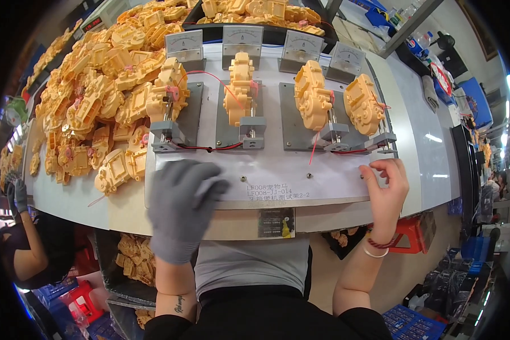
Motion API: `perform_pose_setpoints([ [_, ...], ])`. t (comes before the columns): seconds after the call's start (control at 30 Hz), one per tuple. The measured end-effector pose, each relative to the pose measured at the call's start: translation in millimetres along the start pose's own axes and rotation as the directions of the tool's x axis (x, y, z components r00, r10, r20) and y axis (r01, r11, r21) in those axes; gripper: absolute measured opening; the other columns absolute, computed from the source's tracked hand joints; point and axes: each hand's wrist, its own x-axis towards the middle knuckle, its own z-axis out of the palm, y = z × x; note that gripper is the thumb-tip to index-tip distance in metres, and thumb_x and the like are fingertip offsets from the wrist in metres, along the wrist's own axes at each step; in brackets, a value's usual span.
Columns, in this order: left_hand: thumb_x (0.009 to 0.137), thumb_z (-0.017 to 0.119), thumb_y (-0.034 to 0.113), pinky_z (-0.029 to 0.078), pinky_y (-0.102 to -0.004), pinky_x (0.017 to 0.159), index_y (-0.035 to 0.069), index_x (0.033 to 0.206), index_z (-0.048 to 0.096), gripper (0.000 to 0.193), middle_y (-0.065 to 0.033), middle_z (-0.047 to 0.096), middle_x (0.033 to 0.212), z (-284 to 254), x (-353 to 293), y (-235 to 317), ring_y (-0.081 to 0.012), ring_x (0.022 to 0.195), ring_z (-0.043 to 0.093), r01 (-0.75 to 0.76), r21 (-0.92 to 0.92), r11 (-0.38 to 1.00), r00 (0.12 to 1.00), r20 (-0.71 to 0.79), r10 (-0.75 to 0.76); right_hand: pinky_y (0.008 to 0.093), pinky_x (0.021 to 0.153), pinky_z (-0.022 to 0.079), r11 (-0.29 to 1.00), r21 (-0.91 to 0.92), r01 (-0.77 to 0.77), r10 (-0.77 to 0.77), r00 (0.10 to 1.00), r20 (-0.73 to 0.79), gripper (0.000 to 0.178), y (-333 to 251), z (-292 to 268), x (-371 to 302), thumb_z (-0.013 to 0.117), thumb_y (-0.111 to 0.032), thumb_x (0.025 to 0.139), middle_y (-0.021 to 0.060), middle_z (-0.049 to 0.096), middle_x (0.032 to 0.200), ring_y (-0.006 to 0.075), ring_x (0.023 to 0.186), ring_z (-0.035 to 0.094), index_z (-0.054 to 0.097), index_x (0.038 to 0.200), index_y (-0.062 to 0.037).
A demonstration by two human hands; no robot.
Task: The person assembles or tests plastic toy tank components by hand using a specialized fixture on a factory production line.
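My left hand, in a grey glove, is slightly blurred above the front left of the white test board. Its fingers are loosely bent and apart, with nothing visible in them. At the board's front right edge, my bare right hand has thumb and forefinger pinched around a spot where something small and dark barely shows. Beyond my hands, yellow plastic gearbox housings sit on metal fixtures with thin red wires. Two small metal studs stand near the board's front.
Several analog panel meters line the board's back. A large heap of yellow housings covers the table's left, beside a black tray of more. Another person's gloved hands show far left. Red stools stand below the table.
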Motion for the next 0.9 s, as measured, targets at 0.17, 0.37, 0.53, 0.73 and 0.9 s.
perform_pose_setpoints([
  [0.17,0.074,0.073,0.016,0.046,-0.0413,0.069,0.008,0.084,0.063,0.016,-0.0092,0.061,0.08,22.6,14.8,-7.1,-0.0317,0.077,0.058,-0.01,-0.136,0.991,0.974,0.223,0.04,0.034,0.064,0.046,0.973,0.17,0.155,-0.149,0.988,-0.045,0.02,-53.4,32.5,-3.0,0.078,-0.011,0.071,0.0097,0.058,0.077,0.0248,0.069,0.056,0.064,0.082,-0.0022],
  [0.37,0.076,0.071,0.015,0.046,-0.0426,0.068,0.006,0.08,0.062,0.014,-0.0101,0.062,0.08,26.0,17.4,-1.4,-0.0332,0.076,0.057,0.025,-0.138,0.99,0.978,0.208,0.005,0.036,0.067,0.048,0.95,0.267,0.159,-0.2,0.971,0.134,0.013,-54.1,47.1,9.9,0.073,-0.007,0.075,0.0121,0.06,0.081,0.0284,0.074,0.058,0.064,0.082,0.0001],
  [0.53,0.076,0.071,0.015,0.046,-0.0425,0.068,0.006,0.08,0.061,0.014,-0.0099,0.062,0.08,24.9,18.2,-2.3,-0.0331,0.076,0.057,0.011,-0.16,0.987,0.979,0.202,0.022,0.0321,0.063,0.049,0.952,0.306,-0.026,-0.053,0.967,0.248,0.012,-59.4,42.9,17.7,0.073,-0.006,0.077,0.0111,0.06,0.079,0.0235,0.07,0.06,0.064,0.081,0.0016],
  [0.73,0.076,0.071,0.015,0.045,-0.0424,0.069,0.006,0.08,0.061,0.014,-0.0094,0.062,0.079,25.1,18.1,0.8,-0.0329,0.075,0.057,0.019,-0.144,0.989,0.981,0.192,0.009,0.0298,0.059,0.049,0.932,0.359,-0.041,-0.037,0.978,0.206,0.012,-59.4,44.4,15.2,0.073,-0.006,0.077,0.0096,0.059,0.076,0.0204,0.064,0.059,0.064,0.079,0.0019],
  [0.9,0.076,0.072,0.015,0.046,-0.0418,0.071,0.006,0.08,0.061,0.014,-0.0089,0.062,0.079,24.5,17.7,2.3,-0.0327,0.075,0.057,0.028,-0.132,0.991,0.98,0.197,-0.002,0.03,0.059,0.048,0.94,0.342,0.009,-0.062,0.988,0.144,0.013,-57.0,49.6,11.6,0.074,-0.007,0.077,0.0092,0.059,0.075,0.0201,0.064,0.059,0.064,0.078,0.0015],
])
